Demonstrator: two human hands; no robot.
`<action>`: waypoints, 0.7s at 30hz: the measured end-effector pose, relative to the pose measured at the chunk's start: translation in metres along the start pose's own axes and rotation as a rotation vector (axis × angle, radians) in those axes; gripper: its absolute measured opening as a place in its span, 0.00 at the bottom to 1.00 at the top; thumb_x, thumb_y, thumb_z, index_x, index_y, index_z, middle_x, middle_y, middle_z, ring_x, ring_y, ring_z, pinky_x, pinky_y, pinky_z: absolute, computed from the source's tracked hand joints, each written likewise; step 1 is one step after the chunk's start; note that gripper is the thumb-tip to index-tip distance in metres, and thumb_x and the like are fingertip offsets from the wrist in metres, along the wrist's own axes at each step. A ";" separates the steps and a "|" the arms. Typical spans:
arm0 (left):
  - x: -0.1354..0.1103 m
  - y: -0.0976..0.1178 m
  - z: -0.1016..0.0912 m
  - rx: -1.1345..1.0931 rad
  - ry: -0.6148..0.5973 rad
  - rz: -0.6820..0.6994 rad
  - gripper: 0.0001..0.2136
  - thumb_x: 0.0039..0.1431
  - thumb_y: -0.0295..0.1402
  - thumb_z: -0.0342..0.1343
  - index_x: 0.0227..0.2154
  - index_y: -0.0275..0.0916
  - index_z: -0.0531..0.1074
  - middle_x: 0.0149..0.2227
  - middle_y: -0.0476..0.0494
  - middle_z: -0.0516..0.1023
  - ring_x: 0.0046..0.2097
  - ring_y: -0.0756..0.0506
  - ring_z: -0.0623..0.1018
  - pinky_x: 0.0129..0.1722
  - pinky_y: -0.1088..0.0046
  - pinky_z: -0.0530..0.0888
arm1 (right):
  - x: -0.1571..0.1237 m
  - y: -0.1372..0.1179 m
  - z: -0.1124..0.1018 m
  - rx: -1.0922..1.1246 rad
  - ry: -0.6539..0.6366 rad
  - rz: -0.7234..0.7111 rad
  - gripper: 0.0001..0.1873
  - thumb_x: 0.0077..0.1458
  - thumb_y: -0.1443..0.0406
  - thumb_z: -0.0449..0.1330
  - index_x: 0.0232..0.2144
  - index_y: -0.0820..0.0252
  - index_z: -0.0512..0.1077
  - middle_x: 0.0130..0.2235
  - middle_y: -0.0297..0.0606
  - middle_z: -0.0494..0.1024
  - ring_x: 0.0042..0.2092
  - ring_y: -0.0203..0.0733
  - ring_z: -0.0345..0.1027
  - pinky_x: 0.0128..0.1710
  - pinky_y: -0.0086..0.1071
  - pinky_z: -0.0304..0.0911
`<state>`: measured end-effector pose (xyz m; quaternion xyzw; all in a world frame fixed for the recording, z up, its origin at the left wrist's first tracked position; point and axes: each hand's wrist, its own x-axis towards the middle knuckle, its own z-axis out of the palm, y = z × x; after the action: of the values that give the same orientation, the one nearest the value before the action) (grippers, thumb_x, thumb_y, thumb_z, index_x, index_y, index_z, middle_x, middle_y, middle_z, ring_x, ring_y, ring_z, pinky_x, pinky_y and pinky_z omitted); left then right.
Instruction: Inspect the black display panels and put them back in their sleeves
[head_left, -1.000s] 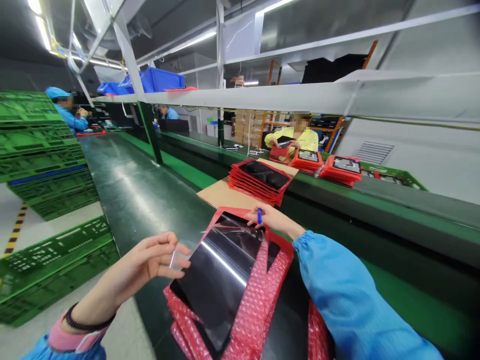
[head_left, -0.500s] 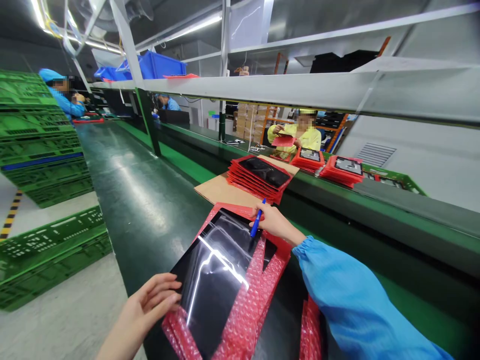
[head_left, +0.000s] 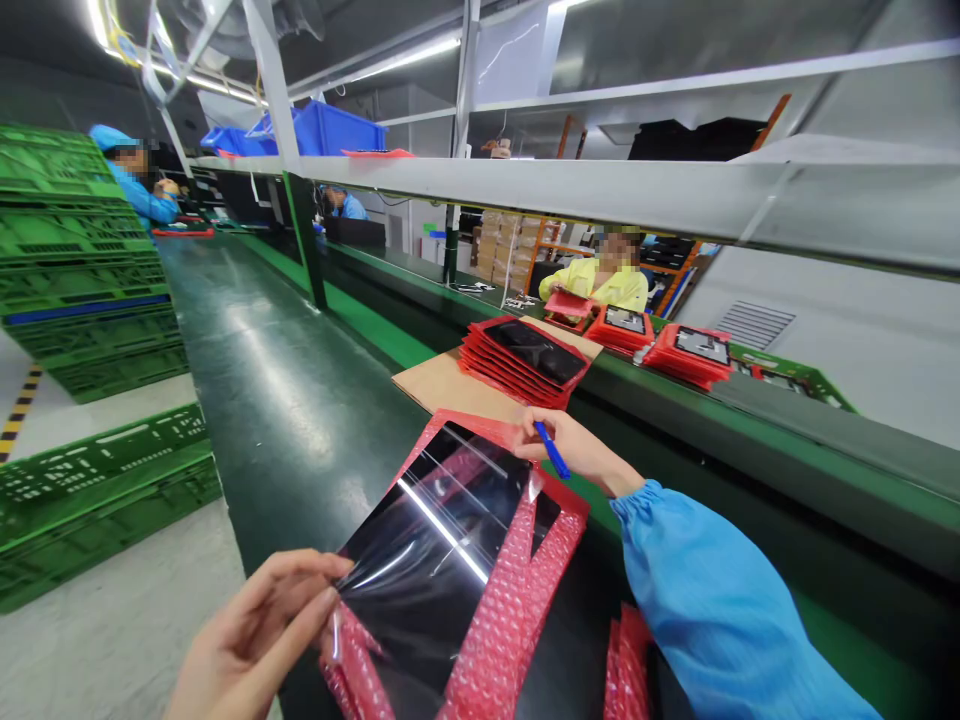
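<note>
A glossy black panel [head_left: 435,545] lies on red bubble wrap [head_left: 510,610] at the near edge of the dark green conveyor [head_left: 277,390]. My left hand [head_left: 255,630] pinches a clear film at the panel's near left corner, lifting it off the glass. My right hand [head_left: 570,450], in a blue sleeve, rests on the panel's far right corner and holds a blue pen [head_left: 553,451].
A stack of red-wrapped panels [head_left: 521,360] sits on cardboard [head_left: 435,385] beyond. A person in yellow works across the line beside more red stacks [head_left: 686,352]. Green crates [head_left: 82,300] stand left on the floor. A white shelf [head_left: 600,190] runs overhead.
My left hand came down from mid-air to the panel's near corner and now pinches the film there. The pen in my right hand has swung to point right.
</note>
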<state>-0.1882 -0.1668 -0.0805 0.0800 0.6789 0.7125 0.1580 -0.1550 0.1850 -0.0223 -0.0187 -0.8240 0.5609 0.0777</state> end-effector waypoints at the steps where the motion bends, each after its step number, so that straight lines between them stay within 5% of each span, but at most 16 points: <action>1: 0.005 -0.001 -0.001 -0.036 -0.018 -0.035 0.18 0.41 0.47 0.67 0.35 0.48 0.74 0.40 0.48 0.79 0.37 0.42 0.77 0.32 0.73 0.75 | 0.002 -0.004 -0.001 0.024 0.016 -0.013 0.23 0.41 0.55 0.70 0.22 0.55 0.58 0.25 0.31 0.77 0.27 0.38 0.72 0.29 0.33 0.65; 5: 0.013 -0.004 0.007 -0.146 0.002 -0.128 0.22 0.40 0.49 0.66 0.39 0.48 0.74 0.42 0.49 0.78 0.34 0.45 0.76 0.32 0.72 0.77 | 0.016 -0.016 0.000 0.105 0.094 -0.081 0.22 0.41 0.57 0.70 0.24 0.56 0.60 0.28 0.30 0.77 0.27 0.35 0.70 0.28 0.30 0.64; 10: -0.004 -0.017 0.021 -0.110 0.084 -0.064 0.26 0.38 0.51 0.67 0.41 0.49 0.69 0.35 0.49 0.78 0.35 0.44 0.77 0.36 0.71 0.76 | 0.020 -0.005 0.007 0.201 0.160 -0.092 0.21 0.40 0.60 0.71 0.24 0.56 0.60 0.30 0.30 0.76 0.24 0.31 0.66 0.21 0.25 0.60; 14: -0.012 -0.032 0.025 0.001 0.051 -0.078 0.25 0.46 0.49 0.62 0.45 0.46 0.64 0.35 0.46 0.77 0.35 0.44 0.77 0.37 0.70 0.76 | 0.012 0.009 0.012 0.261 0.164 -0.064 0.22 0.41 0.60 0.71 0.24 0.56 0.59 0.33 0.31 0.77 0.19 0.28 0.61 0.14 0.22 0.54; 18: -0.002 -0.036 0.017 0.238 0.046 0.033 0.20 0.54 0.46 0.57 0.46 0.44 0.62 0.37 0.45 0.75 0.33 0.45 0.76 0.34 0.68 0.75 | 0.009 0.012 0.008 0.259 0.149 -0.051 0.21 0.40 0.61 0.72 0.25 0.56 0.61 0.33 0.31 0.77 0.19 0.28 0.62 0.13 0.23 0.56; 21: 0.018 -0.028 0.008 0.591 0.161 0.197 0.22 0.53 0.49 0.54 0.46 0.42 0.66 0.45 0.39 0.74 0.38 0.42 0.76 0.41 0.60 0.73 | 0.007 0.005 0.004 0.218 0.126 -0.059 0.20 0.37 0.64 0.74 0.23 0.58 0.63 0.29 0.31 0.77 0.22 0.31 0.65 0.18 0.24 0.62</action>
<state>-0.1993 -0.1527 -0.1096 0.1310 0.8560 0.5002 0.0039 -0.1630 0.1842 -0.0279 -0.0211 -0.7519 0.6422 0.1474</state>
